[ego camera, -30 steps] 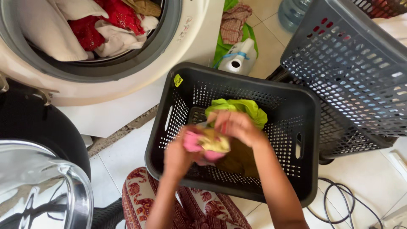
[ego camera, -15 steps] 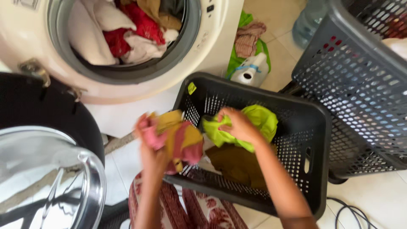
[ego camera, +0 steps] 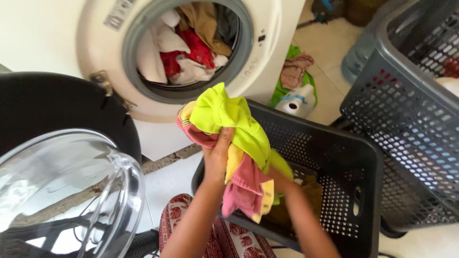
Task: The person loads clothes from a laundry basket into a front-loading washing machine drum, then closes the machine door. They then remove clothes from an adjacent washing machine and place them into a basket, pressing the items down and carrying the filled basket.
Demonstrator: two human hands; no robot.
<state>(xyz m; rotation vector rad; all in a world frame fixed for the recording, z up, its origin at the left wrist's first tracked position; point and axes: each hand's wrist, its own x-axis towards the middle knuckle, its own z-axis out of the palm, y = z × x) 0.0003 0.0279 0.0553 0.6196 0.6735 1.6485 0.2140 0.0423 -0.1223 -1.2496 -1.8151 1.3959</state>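
A bundle of lime-green and pink-yellow clothes [ego camera: 229, 148], lifted since a moment ago from the black basket [ego camera: 354, 157], is now clamped in left-hand fingers [ego camera: 217, 160] near the washer's open drum [ego camera: 186, 48], while the right hand [ego camera: 282, 179] is hidden behind cloth, its grip impossible to tell.

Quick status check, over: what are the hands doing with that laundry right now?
Left hand gripping bundle of lime, pink and yellow clothes. Right hand mostly hidden under the bundle, over black basket. Washer drum open, already holding clothes.

The left hand [ego camera: 217, 157] is raised in front of the body, its forearm angled up from below, with the fingers [ego camera: 224, 141] closed in a grasp. The right hand [ego camera: 279, 179] is held lower and is largely hidden; its forearm extends down-right.
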